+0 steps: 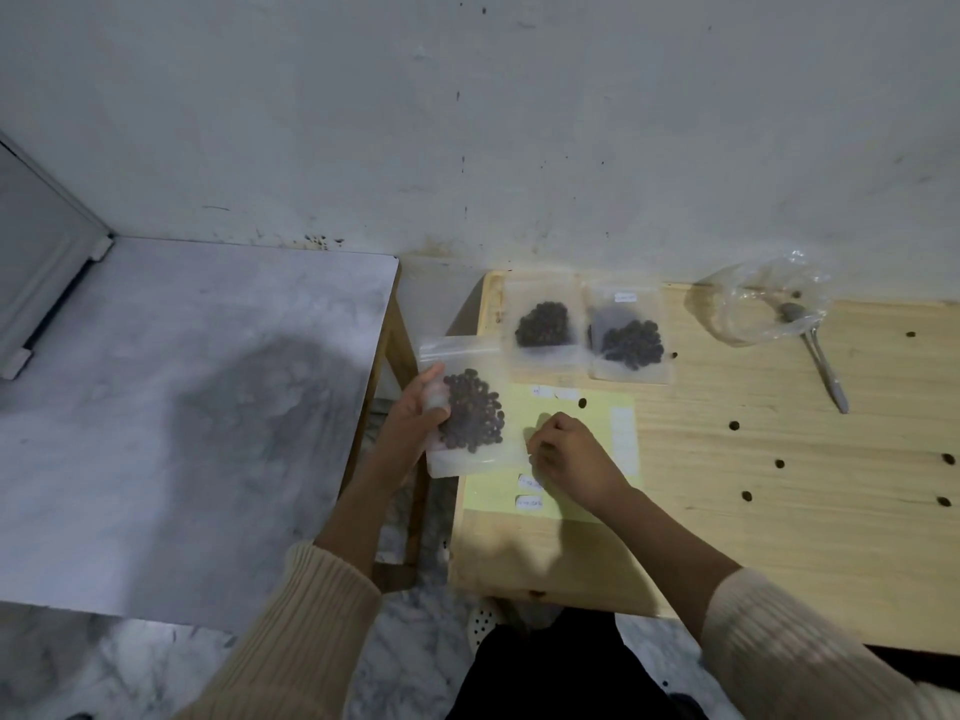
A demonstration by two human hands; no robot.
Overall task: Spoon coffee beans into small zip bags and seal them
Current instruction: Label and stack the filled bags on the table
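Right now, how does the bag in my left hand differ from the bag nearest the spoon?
The held bag is gripped by the left hand; the bag nearest the spoon lies flat on the table. That bag shows a white label; the held bag shows none. Both hold dark beans.

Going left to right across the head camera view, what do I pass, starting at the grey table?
Grey table → held bean bag → second bean bag → third bean bag → crumpled clear bag → spoon handle.
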